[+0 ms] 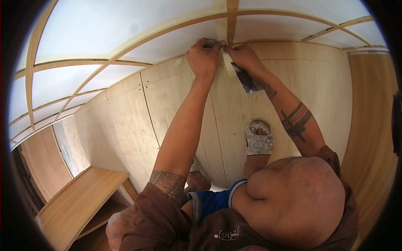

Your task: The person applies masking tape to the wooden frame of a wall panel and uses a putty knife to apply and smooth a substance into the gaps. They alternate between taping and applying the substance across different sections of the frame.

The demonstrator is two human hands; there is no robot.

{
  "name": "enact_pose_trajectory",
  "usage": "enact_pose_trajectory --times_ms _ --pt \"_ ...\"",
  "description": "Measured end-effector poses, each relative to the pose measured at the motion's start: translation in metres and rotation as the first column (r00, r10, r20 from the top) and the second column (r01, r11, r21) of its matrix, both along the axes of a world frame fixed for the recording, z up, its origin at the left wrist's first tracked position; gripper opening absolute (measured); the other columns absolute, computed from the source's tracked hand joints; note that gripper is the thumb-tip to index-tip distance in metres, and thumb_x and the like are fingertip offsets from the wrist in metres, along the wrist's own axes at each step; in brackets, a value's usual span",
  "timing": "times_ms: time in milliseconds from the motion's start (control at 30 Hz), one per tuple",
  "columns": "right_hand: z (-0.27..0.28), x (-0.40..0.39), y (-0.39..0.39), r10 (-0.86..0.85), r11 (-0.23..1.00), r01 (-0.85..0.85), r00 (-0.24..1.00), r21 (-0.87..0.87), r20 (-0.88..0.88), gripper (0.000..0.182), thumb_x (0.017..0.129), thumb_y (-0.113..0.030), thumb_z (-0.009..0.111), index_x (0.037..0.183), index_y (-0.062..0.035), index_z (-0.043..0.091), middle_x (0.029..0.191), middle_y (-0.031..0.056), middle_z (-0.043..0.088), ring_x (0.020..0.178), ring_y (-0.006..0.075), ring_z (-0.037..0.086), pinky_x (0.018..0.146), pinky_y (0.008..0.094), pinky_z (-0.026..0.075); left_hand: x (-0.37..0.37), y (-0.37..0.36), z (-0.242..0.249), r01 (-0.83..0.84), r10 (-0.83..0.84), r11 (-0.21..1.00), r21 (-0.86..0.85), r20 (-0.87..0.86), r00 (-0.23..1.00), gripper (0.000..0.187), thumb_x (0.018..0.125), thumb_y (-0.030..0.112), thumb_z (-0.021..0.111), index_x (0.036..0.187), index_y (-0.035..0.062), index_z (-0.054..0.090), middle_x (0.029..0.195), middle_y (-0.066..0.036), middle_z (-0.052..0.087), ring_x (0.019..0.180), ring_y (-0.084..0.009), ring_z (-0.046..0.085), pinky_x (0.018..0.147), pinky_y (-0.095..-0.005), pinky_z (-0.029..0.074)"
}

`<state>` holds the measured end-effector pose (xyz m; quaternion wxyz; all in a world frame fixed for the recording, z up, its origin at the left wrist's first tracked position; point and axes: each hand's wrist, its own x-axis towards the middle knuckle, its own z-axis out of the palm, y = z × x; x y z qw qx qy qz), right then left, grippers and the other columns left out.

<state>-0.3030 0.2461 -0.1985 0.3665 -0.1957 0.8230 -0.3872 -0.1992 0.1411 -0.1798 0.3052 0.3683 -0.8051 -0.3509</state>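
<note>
Both hands meet at the foot of a wooden upright in a white-panelled frame. My left hand is closed, with its fingertips pinched at the corner beside the upright; what they hold is too small to make out. My right hand is closed too, its thumb and finger nearly touching the left fingertips. A dark, flat blade-like piece sticks out below my right hand, over the plywood floor; its handle, if any, is hidden. A small pale scrap lies left of my left hand.
White panels with wooden strips curve across the top and left. A wooden shelf unit stands at the lower left. A brown wood panel runs down the right. My sandalled foot rests on the plywood.
</note>
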Motion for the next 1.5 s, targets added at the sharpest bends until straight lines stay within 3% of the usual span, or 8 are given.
enact_pose_trajectory --times_ms 133,1067,1133,1167,1233,1367,1433,1500 --pt "-0.018 -0.006 -0.005 -0.006 0.998 0.004 0.999 -0.058 -0.033 0.069 0.089 -0.059 0.064 0.097 0.0086 0.075 0.101 0.0329 0.073 0.103 0.0427 0.072 0.092 0.0461 0.054 -0.002 -0.001 -0.004 -0.014 0.013 0.999 -0.029 -0.036 0.999 0.028 0.074 0.027 0.089 0.081 0.0009 0.079 0.072 -0.015 0.075 0.063 -0.0289 0.073 0.065 -0.0364 0.057" --pt "-0.015 -0.011 -0.008 -0.014 1.000 0.015 0.999 -0.020 0.038 0.071 0.089 -0.060 0.064 0.092 0.0100 0.075 0.097 0.0321 0.073 0.097 0.0434 0.073 0.087 0.0471 0.054 -0.005 -0.007 -0.015 -0.033 0.033 0.998 -0.050 -0.016 0.999 0.040 0.074 0.038 0.090 0.078 0.0007 0.079 0.064 -0.014 0.071 0.056 -0.0276 0.068 0.063 -0.0365 0.053" --pt "-0.009 -0.008 -0.006 0.038 0.997 -0.033 0.997 0.076 -0.062 0.065 0.092 -0.054 0.065 0.090 0.0100 0.074 0.080 0.0183 0.073 0.072 0.0238 0.069 0.071 0.0386 0.053 -0.003 -0.007 -0.013 -0.021 0.023 0.996 -0.088 0.024 0.999 0.030 0.075 0.028 0.089 0.078 -0.0003 0.078 0.069 -0.016 0.073 0.059 -0.0322 0.070 0.063 -0.0389 0.055" --pt "-0.011 -0.007 -0.005 0.039 0.997 -0.034 0.997 0.076 -0.063 0.065 0.092 -0.054 0.065 0.090 0.0100 0.074 0.080 0.0183 0.073 0.072 0.0238 0.069 0.071 0.0386 0.053 -0.002 -0.006 -0.012 -0.022 0.024 0.996 -0.088 0.023 0.999 0.030 0.075 0.028 0.089 0.078 -0.0003 0.078 0.069 -0.016 0.073 0.059 -0.0322 0.070 0.063 -0.0389 0.055" --pt "-0.012 -0.003 -0.003 -0.004 0.999 0.002 0.998 0.034 0.067 0.071 0.088 -0.062 0.064 0.091 0.0084 0.076 0.094 0.0319 0.073 0.096 0.0433 0.073 0.087 0.0475 0.054 0.000 -0.004 -0.010 -0.014 0.015 0.999 -0.040 0.027 1.000 0.031 0.075 0.029 0.089 0.078 -0.0002 0.078 0.071 -0.016 0.073 0.060 -0.0321 0.069 0.063 -0.0381 0.055" --pt "-0.004 0.005 0.007 -0.001 0.998 -0.006 0.993 0.063 0.115 0.070 0.089 -0.062 0.064 0.087 0.0075 0.076 0.090 0.0311 0.073 0.094 0.0431 0.073 0.086 0.0471 0.054 0.011 0.004 -0.005 0.026 -0.026 0.997 -0.070 0.005 1.000 0.031 0.075 0.028 0.089 0.080 -0.0003 0.078 0.071 -0.015 0.074 0.060 -0.0306 0.070 0.063 -0.0370 0.055" --pt "-0.010 0.008 0.010 0.033 0.999 -0.034 0.999 0.043 0.028 0.068 0.093 -0.055 0.063 0.079 0.0112 0.072 0.070 0.0165 0.070 0.063 0.0222 0.065 0.065 0.0386 0.052 0.015 0.009 -0.002 -0.008 0.007 0.999 0.040 0.029 1.000 0.030 0.077 0.028 0.088 0.081 -0.0004 0.078 0.071 -0.015 0.074 0.060 -0.0286 0.070 0.063 -0.0358 0.055" --pt "-0.014 0.010 0.011 0.026 0.998 -0.028 0.999 0.050 0.040 0.067 0.093 -0.054 0.063 0.080 0.0111 0.072 0.070 0.0162 0.070 0.064 0.0220 0.066 0.065 0.0382 0.052 0.016 0.010 -0.001 -0.003 0.003 0.999 0.042 -0.003 1.000 0.031 0.077 0.029 0.088 0.081 -0.0003 0.078 0.071 -0.015 0.074 0.060 -0.0276 0.070 0.063 -0.0356 0.055"
